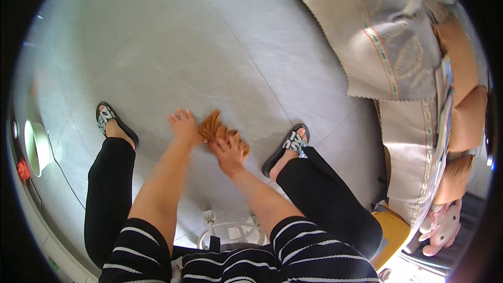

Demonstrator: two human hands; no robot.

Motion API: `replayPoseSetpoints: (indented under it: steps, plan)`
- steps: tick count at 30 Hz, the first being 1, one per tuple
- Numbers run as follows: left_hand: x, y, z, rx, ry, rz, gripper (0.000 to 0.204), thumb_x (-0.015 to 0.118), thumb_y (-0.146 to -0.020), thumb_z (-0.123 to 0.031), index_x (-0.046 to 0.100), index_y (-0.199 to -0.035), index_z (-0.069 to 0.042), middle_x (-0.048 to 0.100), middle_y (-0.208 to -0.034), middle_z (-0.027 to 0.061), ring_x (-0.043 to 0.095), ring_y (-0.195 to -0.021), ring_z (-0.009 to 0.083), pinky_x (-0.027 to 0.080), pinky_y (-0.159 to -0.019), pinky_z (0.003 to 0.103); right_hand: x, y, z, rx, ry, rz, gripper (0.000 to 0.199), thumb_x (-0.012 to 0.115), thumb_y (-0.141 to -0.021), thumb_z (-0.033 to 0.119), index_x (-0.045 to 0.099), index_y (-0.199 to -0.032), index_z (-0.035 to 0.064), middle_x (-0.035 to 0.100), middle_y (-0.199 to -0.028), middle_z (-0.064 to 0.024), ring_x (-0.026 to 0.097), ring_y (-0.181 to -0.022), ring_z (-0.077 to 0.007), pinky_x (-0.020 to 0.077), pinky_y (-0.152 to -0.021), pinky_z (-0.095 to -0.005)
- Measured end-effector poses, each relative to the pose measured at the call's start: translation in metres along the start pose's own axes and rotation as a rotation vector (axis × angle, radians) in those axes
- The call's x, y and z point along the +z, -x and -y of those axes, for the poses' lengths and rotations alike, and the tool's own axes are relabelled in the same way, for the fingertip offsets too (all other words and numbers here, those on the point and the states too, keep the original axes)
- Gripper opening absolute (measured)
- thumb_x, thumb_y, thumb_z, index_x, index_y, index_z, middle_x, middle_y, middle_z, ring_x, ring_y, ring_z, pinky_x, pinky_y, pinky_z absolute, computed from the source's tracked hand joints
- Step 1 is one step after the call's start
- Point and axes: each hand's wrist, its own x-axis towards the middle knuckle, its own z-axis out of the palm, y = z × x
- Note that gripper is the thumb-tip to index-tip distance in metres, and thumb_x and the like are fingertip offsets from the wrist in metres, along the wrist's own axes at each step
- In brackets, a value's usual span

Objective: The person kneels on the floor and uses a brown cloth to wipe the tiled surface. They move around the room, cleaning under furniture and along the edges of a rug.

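Note:
A crumpled orange-brown cloth point(211, 124) lies bunched on the grey tiled floor between my feet. My right hand point(229, 153) is on its near right part, with the fingers curled over the folds. Just to the left, my left hand point(183, 127) reaches over the floor with its fingers spread. Its thumb side is close to the cloth's left edge; whether it touches cannot be made out. The cloth's underside and the part beneath my right palm are hidden.
My feet in black patterned slippers point(287, 149) stand wide apart on either side. A fabric-covered sofa point(361, 42) with brown cushions runs along the right. A pale green basin point(36, 148) and a thin cable are at the left. A white stool frame point(230, 225) is beneath me.

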Motion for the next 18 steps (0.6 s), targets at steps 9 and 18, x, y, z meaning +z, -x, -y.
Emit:
replayPoseSetpoints:
  steps: [9, 18]
  plan:
    - [-0.018, 0.056, 0.046, 0.052, 0.861, -0.069, 0.074, 0.068, -0.081, -0.053, 0.052, -0.136, -0.006, 0.051, -0.138, 0.0185, 0.047, -0.130, 0.0351, 0.028, -0.108, 0.062, -0.140, -0.011, -0.046, 0.392, -1.987, 0.440, 0.055, 0.053, -0.075, 0.007, 0.053, -0.130, 0.0094, 0.062, -0.117, -0.0118, 0.064, -0.099, -0.0252, 0.0535, -0.084, -0.0399]
    - [-0.078, 0.169, -0.060, 0.101, 1.634, 0.207, 0.095, 0.045, -0.088, -0.074, 0.030, -0.149, -0.003, 0.035, -0.151, 0.0218, 0.042, -0.134, 0.0390, 0.025, -0.111, 0.059, -0.378, 0.037, -0.052, 0.412, -2.138, 0.074, 0.040, 0.057, -0.081, 0.020, 0.056, -0.118, 0.0028, 0.064, -0.110, -0.0120, 0.063, -0.099, -0.0257, 0.0514, -0.088, -0.0415]
